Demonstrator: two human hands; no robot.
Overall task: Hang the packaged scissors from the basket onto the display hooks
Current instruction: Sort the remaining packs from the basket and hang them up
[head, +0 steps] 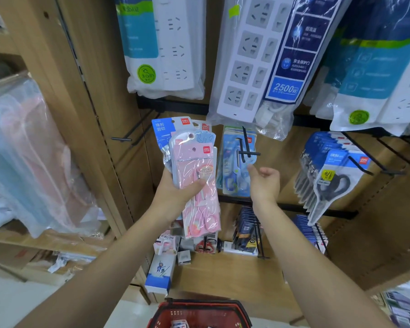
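My left hand (179, 192) grips a stack of several packaged scissors (194, 171), pink packs in front and a blue-topped pack behind, held upright before the wooden display wall. My right hand (263, 182) hovers empty just to the right, fingers loosely curled, right below a black display hook (246, 147) that carries blue packaged scissors (234, 169). The red basket (199, 312) sits at the bottom edge below my arms, with a pack partly visible inside.
Bagged power strips (258, 62) hang above. An empty black hook (123, 138) sticks out at the left. Black-handled scissor packs (331, 178) hang on hooks at the right. Small boxes and packs (244, 233) stand on the lower shelf. Plastic-wrapped goods (29, 157) fill the left.
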